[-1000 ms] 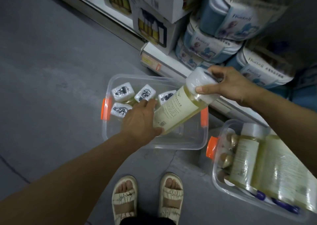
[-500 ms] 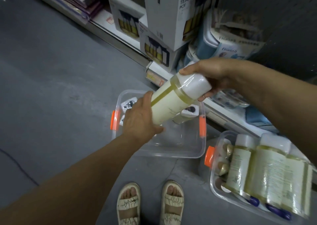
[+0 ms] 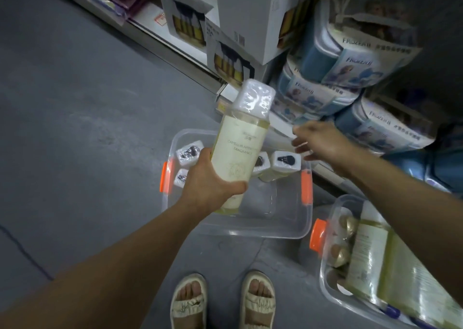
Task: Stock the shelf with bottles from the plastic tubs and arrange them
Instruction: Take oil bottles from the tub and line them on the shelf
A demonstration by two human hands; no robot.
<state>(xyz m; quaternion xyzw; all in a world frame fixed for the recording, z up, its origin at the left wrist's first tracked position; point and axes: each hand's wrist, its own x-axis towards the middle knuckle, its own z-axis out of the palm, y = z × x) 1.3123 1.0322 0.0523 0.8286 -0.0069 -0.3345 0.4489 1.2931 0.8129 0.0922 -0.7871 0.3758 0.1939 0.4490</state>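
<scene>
My left hand (image 3: 210,183) grips the lower part of a tall pale-yellow bottle (image 3: 240,143) with a white cap, held nearly upright above a clear plastic tub (image 3: 250,226) with orange handles. Several white-capped bottles (image 3: 285,162) stand at the tub's far end. My right hand (image 3: 318,140) hovers to the right of the held bottle, fingers spread, touching nothing. A second clear tub (image 3: 325,266) at the lower right holds large yellow bottles (image 3: 370,248) lying down and gold-capped ones.
The low shelf edge (image 3: 175,45) runs diagonally at the back, stacked with white teapot boxes (image 3: 250,20) and blue wrapped packs (image 3: 350,60). Grey floor lies to the left. My sandalled feet (image 3: 223,301) stand just in front of the tubs.
My right hand has let go of the bottle's cap and moved off to the right. My left hand has tipped the bottle from slanted to nearly upright.
</scene>
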